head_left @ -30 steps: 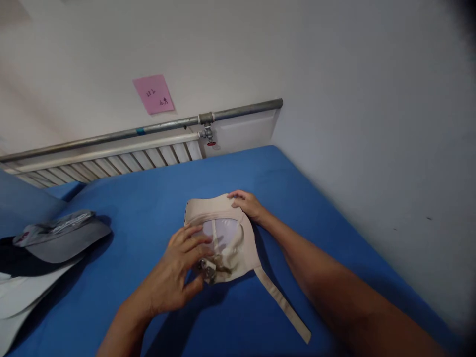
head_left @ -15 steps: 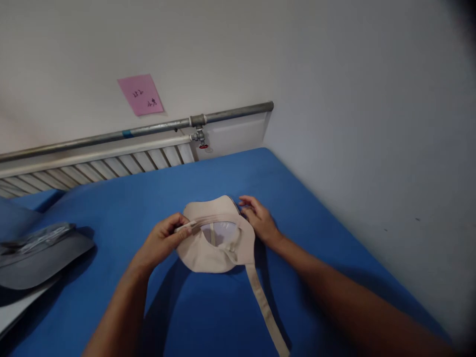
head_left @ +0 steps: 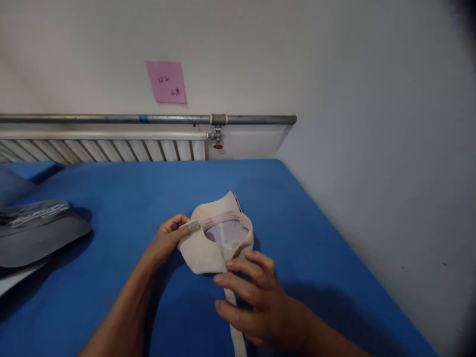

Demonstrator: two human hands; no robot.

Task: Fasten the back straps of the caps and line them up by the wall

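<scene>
A beige cap (head_left: pixel 208 253) with a brim, its inside turned toward me, is just above the blue surface. My left hand (head_left: pixel 169 238) pinches its left edge between thumb and fingers, beside a small whitish patch. From the cap's lower part a long beige strap (head_left: pixel 235 329) hangs toward me. Over the upper end of the strap is my right hand (head_left: pixel 256 297), its fingers apart and nothing seen gripped in them. Some fingertips are close to the cap's lower right edge; whether they touch it I cannot tell.
Grey caps (head_left: pixel 40 233) lie stacked at the left on the blue-covered table (head_left: pixel 122 193). Behind it run a radiator (head_left: pixel 141 148) and a metal pipe (head_left: pixel 178 119) with a red-handled valve (head_left: pixel 217 146). A pink note (head_left: pixel 166 82) is on the wall; another wall borders the right side.
My right hand has come from the cap's far right side toward me, over the strap. The cap has turned a little, still in my left hand. The view has levelled.
</scene>
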